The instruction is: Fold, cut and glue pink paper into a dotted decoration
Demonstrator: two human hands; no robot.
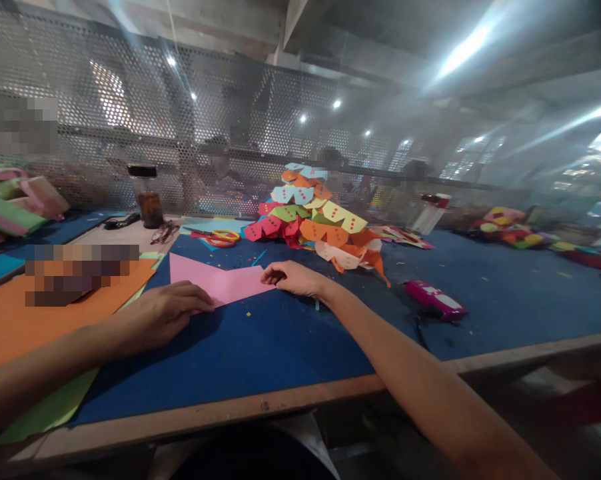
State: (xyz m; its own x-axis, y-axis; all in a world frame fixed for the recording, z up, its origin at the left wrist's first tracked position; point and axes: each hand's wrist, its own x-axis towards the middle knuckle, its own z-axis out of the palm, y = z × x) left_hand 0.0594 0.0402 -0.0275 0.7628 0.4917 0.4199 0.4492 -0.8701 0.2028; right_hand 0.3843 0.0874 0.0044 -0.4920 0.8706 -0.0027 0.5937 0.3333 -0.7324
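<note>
A sheet of pink paper (230, 283), folded along its near edge, lies on the blue table. My left hand (168, 313) is closed at its near left edge, fingertips pressed on the paper and thumb hidden. At the paper's right end my right hand (293, 277) has its fingers curled in a pinch on the edge. Just beyond the paper are scissors (225, 237) with yellow and red handles. Behind my right hand rises a pile of colourful folded paper shapes (325, 223) with cut notches and red dots.
Orange paper sheets (125, 287) lie left, over green ones (55, 407). A lidded jar (150, 200) and glasses (164, 231) stand near the perforated metal screen (250, 113). Right of my arm is a purple device (435, 300) with a cord. The table's wooden edge (260, 405) runs in front.
</note>
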